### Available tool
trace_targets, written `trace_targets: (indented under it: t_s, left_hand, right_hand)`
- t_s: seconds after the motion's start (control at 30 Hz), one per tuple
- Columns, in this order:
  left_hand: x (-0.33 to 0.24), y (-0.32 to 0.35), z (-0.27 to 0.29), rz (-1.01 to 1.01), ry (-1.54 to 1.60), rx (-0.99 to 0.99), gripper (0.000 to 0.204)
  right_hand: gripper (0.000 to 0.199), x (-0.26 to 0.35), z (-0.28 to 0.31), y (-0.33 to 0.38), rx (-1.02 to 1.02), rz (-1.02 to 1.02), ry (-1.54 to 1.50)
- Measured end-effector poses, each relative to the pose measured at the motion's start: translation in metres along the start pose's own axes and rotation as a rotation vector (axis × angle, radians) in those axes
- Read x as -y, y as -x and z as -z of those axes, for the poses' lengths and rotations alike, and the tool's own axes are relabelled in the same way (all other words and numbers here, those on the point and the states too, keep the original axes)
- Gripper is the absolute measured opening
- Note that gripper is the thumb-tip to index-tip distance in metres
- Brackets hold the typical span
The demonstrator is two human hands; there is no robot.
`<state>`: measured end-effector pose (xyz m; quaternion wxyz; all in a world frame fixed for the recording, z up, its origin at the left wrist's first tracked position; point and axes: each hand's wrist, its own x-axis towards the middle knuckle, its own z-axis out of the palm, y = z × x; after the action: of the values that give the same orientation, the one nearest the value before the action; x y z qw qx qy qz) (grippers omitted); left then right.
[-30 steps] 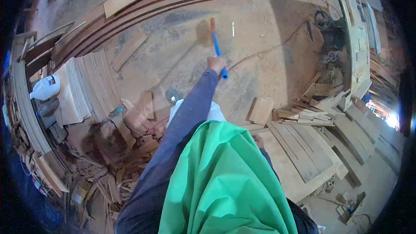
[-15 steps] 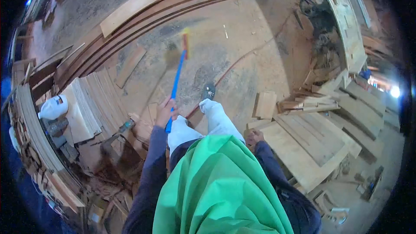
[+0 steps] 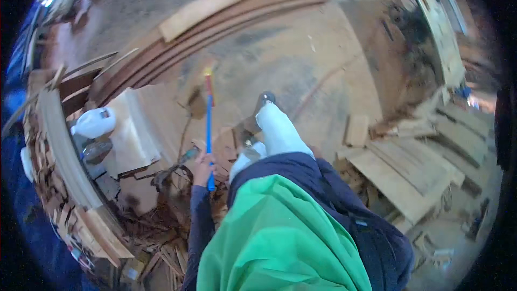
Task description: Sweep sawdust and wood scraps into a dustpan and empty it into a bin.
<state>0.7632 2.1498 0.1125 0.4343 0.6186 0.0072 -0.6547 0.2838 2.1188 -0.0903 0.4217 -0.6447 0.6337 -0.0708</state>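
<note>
Head view, the only one I have: the left hand (image 3: 202, 163) has its fingers wrapped tight round the lower end of a blue stick (image 3: 209, 140), whose shaft runs straight up and away from the fingers to a red and yellow tip (image 3: 207, 74) hanging over the sawdust-covered floor (image 3: 301, 70). A second ago that hand was stretched far out ahead with the stick held over open floor; half a second ago it had swung back toward the left; now it sits close in beside the body, with the stick nearly upright in the picture. I read that as the arm having pulled the tool in from a reach, so the stick is firmly in hand and not set down. The right hand I cannot find; the green garment (image 3: 280, 237) and dark sleeve (image 3: 344, 205) cover where it would be, so I cannot tell what its fingers are doing. Just right of the gripping fingers stands a white-trousered leg (image 3: 280, 129) ending in a dark shoe (image 3: 265, 97). Left of the fingers lie a white jug (image 3: 94, 122) and stacked curved wooden boards (image 3: 59, 151); beyond the stick's tip arc long bent planks (image 3: 215, 11). Well off to the right, flat planks (image 3: 398, 178) rest on the floor.
</note>
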Motion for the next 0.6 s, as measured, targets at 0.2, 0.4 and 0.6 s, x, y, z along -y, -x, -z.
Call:
trace_targets:
  t_s: [0.2,0.4,0.6]
  left_hand:
    - [0.007,-0.077,0.024,-0.036,0.204,0.083,0.027]
    - [-0.125,-0.07,-0.063,-0.033,-0.05,0.263,0.045]
    - [-0.177,-0.128,-0.11,-0.185,-0.196,0.356,0.049]
  right_hand:
    - [0.026,0.051,0.007,-0.058,0.172,-0.094,0.247]
    - [0.042,0.056,-0.002,-0.253,0.198,-0.608,-0.984]
    - [0.055,0.35,0.019,-0.297,0.207,-0.397,-1.199]
